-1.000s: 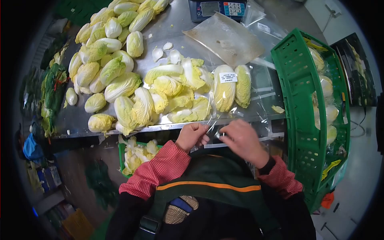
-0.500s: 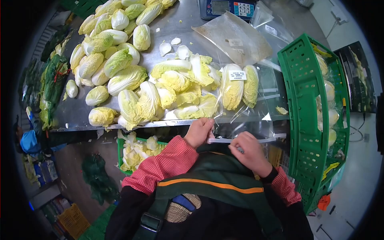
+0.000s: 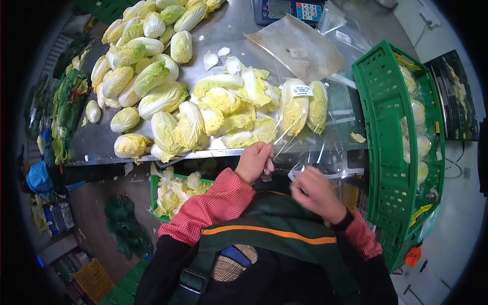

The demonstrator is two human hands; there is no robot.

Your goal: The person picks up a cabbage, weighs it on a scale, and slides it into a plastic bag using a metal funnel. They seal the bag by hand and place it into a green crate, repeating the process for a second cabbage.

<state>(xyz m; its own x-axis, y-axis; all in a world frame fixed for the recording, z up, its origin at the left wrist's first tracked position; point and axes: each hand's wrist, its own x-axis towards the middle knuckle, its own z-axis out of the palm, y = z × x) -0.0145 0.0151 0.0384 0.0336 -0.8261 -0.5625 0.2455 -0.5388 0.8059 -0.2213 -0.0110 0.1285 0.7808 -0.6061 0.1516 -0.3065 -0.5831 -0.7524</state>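
My left hand [image 3: 255, 162] is closed in a pinch on the film of a clear plastic bag [image 3: 325, 155], and taut creases run from its fingertips toward the cabbages. My right hand [image 3: 317, 194] curls over the bag's white-edged mouth; its fingertips are hidden. Inside the bag, two napa cabbages lie side by side on the table edge: one under a white label [image 3: 301, 90], the left cabbage [image 3: 294, 114], and the right cabbage [image 3: 317, 108]. Loose trimmed cabbage leaves [image 3: 249, 129] lie just left of the bag.
Many napa cabbages [image 3: 162, 99] cover the left of the metal table [image 3: 218, 35]. A scale [image 3: 287, 11] and flat plastic bags [image 3: 300, 48] lie behind. A green crate [image 3: 386, 152] holding bagged cabbages stands right. Below the table edge, a crate holds leaf trimmings [image 3: 178, 193].
The bag's white-edged mouth has shifted right, away from my left hand, and the film there is now stretched. The bagged cabbages have tilted and moved slightly. My right hand has stayed nearly in place.
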